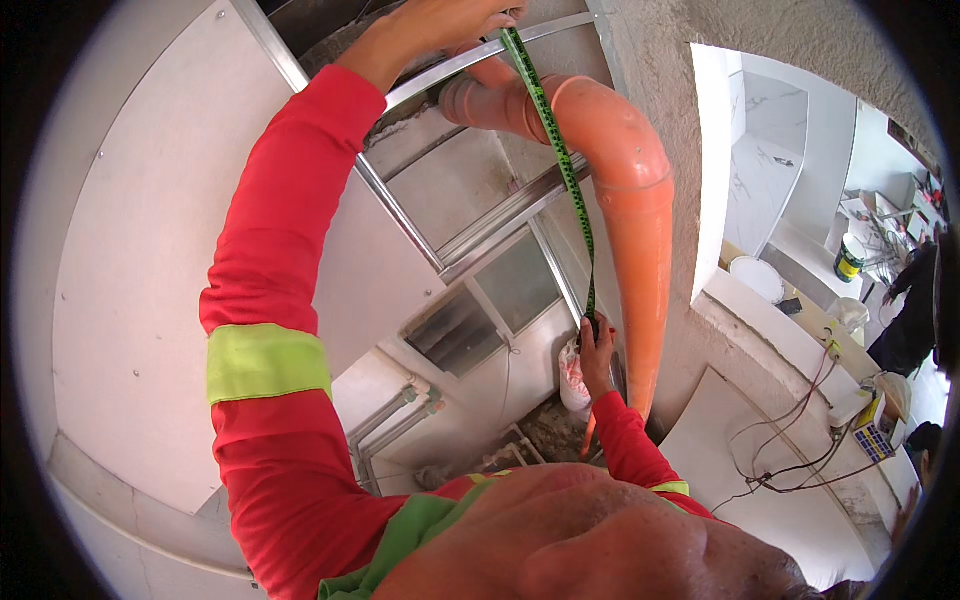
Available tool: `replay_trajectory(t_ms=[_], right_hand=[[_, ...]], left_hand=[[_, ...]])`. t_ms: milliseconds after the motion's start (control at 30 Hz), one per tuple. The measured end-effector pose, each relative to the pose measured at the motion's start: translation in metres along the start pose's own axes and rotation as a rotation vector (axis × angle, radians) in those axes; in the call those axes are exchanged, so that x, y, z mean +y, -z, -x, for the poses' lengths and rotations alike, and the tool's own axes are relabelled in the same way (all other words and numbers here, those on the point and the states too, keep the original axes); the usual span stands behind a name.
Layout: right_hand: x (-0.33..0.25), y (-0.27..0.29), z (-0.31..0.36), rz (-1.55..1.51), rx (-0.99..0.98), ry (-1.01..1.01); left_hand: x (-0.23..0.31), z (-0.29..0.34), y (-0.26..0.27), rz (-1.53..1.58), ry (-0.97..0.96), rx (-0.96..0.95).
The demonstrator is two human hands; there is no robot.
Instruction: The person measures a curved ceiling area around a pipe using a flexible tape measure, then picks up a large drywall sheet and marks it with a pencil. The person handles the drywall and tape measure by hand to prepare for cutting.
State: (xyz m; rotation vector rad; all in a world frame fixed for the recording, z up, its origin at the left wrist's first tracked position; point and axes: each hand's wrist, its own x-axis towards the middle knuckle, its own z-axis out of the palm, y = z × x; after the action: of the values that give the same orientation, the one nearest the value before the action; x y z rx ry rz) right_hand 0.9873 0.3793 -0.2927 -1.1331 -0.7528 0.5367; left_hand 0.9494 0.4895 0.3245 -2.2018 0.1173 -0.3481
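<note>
Right grip [598,358] on green tape [553,127] — sack [573,385] behind, contents unclear.

Your left hand [475,15] is at the frame [430,80], your right hand [599,358] well below it, the tape measure [566,165] running between. Behind it the pipe [640,240] bends, then drops to its right. A panel [170,250] lies left of the frame. The sack [573,388] seems to stand behind your right hand.
</note>
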Motion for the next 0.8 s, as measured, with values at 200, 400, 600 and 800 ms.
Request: replay_trajectory(t_ms=[200, 400, 600, 800], right_hand=[[-0.02, 0.005, 0.017, 0.087, -0.064, 0.026], [-0.035, 0.005, 0.017, -0.006, -0.117, -0.09], [-0.032, 0.002, 0.016, -0.065, -0.078, -0.188], [-0.049, -0.002, 0.034, -0.25, -0.159, -0.266]], left_hand=[[-0.006, -0.015, -0.014, 0.037, -0.038, -0.05], [-0.015, -0.021, -0.012, 0.026, -0.036, -0.09], [-0.014, -0.02, -0.01, 0.048, 0.005, -0.076], [-0.006, -0.024, -0.002, 0.023, 0.013, -0.146]])
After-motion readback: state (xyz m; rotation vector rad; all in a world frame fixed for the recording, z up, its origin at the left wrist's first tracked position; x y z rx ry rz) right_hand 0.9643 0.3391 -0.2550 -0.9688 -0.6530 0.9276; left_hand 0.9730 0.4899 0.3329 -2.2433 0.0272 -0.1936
